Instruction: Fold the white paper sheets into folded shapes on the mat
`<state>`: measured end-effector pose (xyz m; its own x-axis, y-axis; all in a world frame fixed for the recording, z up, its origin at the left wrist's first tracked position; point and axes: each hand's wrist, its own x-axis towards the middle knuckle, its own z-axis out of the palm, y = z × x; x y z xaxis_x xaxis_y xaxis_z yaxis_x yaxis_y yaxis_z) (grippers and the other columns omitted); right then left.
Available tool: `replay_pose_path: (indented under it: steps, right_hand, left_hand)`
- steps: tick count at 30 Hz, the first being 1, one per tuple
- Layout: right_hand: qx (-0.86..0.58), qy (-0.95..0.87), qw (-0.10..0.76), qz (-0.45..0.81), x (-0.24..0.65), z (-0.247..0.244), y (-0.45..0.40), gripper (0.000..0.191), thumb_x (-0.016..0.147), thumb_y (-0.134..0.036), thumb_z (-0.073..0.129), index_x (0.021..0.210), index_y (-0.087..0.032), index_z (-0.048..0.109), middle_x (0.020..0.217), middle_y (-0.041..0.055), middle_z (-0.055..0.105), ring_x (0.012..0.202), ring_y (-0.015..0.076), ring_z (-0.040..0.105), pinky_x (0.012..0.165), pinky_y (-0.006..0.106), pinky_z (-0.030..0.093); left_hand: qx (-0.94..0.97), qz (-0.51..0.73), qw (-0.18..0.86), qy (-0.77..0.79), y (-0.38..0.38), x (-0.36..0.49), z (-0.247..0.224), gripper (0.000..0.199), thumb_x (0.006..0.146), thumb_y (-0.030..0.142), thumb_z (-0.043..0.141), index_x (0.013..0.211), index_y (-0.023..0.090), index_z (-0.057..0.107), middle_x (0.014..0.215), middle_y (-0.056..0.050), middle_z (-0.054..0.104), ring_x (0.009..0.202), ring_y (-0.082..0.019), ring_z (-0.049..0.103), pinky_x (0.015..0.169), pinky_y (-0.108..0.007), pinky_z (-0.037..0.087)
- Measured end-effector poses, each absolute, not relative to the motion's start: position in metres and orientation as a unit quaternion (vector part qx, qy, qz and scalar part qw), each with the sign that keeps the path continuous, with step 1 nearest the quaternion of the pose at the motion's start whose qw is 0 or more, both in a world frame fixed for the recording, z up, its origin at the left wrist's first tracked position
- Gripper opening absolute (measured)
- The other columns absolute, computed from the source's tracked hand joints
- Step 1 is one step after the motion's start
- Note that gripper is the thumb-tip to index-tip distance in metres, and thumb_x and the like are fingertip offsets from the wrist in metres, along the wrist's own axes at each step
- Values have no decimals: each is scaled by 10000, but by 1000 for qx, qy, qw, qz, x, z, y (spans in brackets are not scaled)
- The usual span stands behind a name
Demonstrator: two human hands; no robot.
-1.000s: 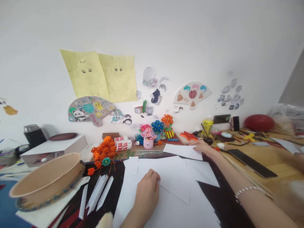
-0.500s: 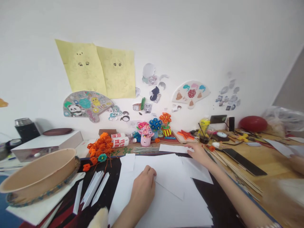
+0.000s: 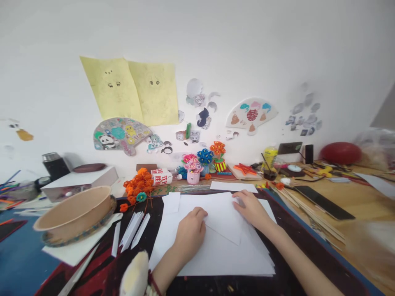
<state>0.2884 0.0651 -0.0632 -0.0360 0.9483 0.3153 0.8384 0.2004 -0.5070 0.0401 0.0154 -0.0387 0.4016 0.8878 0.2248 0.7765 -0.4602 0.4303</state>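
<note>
In front of me lies a stack of white paper (image 3: 203, 263). On top of it rests a smaller white sheet (image 3: 224, 226) with a slanting lower edge. My left hand (image 3: 190, 231) is closed, with thumb and fingers pinching the left side of that sheet. At its upper right corner is my right hand (image 3: 251, 209), thumb and fingertips slightly apart and touching the paper. A white paper strip (image 3: 233, 187) lies flat behind the stack. A small white piece (image 3: 174, 202) covers the stack's upper left corner.
Several folded paper strips (image 3: 132, 230) lie on the dark mat to the left, near a round tan basin (image 3: 74, 209). Orange craft flowers (image 3: 139, 183), a pink flower pot (image 3: 193, 177) and a cup of dark drink (image 3: 270, 174) stand behind. A black phone-like slab (image 3: 324, 201) lies right.
My right hand has come back from the white strip behind the stack to the smaller sheet, leaving the strip lying there. My left hand keeps its hold. The view has shifted slightly left.
</note>
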Motion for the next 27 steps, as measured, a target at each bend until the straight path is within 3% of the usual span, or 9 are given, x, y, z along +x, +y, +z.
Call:
replay_pose_path:
  steps: [5,9,14,18,23,27]
  right_hand:
    - [-605,-727,291,145,289,-61,55,246,723,-411,648,851,-203,621,791,41,587,779,233,560,703,322,405]
    - [-589,-731,288,187,289,-58,53,298,571,-378,771,762,-194,634,770,32,586,723,214,548,638,294,384]
    - [-542,-732,319,261,285,-51,50,192,602,-331,753,627,-189,627,714,18,599,679,181,540,600,274,379]
    - [-493,-714,366,337,276,-43,47,224,666,-359,719,647,-183,580,595,-15,572,557,141,514,507,246,358]
    - [-438,-677,440,394,273,-37,47,309,647,-419,751,724,-179,572,703,10,639,662,153,592,608,261,439]
    - [-429,-641,482,415,275,-38,49,351,618,-448,776,747,-179,591,667,5,636,610,143,585,589,263,447]
  left_hand:
    - [818,218,143,513,15,41,-37,248,780,104,460,945,218,606,1036,-24,627,874,-192,608,700,-281,433]
    - [809,232,163,515,17,42,-38,180,771,149,497,902,213,603,968,-27,630,807,-200,596,641,-286,395]
    - [794,258,197,514,16,45,-39,178,784,196,505,940,204,590,1002,-41,629,757,-188,574,648,-291,375]
    - [773,282,237,516,17,48,-41,191,779,267,541,949,195,590,947,-41,642,659,-167,538,632,-287,373]
    - [735,319,312,510,25,46,-42,89,737,243,536,738,181,599,671,-3,611,572,-148,508,571,-253,376]
    - [704,356,349,505,31,41,-38,156,769,307,500,722,176,570,651,-9,590,593,-152,520,577,-251,389]
